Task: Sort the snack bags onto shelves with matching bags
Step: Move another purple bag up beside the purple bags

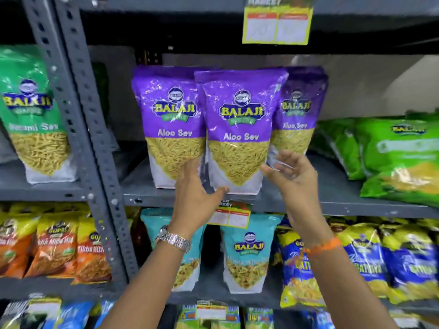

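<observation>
Three purple Balaji Aloo Sev bags stand upright on the grey middle shelf (332, 200). The front bag (237, 129) stands at the shelf's front edge, overlapping the left bag (166, 124) and the right bag (297, 115) behind it. My left hand (192, 188), with a metal watch on the wrist, is at the front bag's lower left corner, fingers spread, thumb touching its base. My right hand (292, 176), with an orange thread on the wrist, hovers open beside the bag's lower right, holding nothing.
A green Balaji sev bag (35, 115) stands on the left rack, beyond the grey upright post (90, 138). Lime-green bags (392, 157) lie at the right of the middle shelf. Below stand teal Balaji bags (247, 255), orange Gopal bags (54, 248) and blue-yellow bags (370, 260). Price tags hang from the shelf edges.
</observation>
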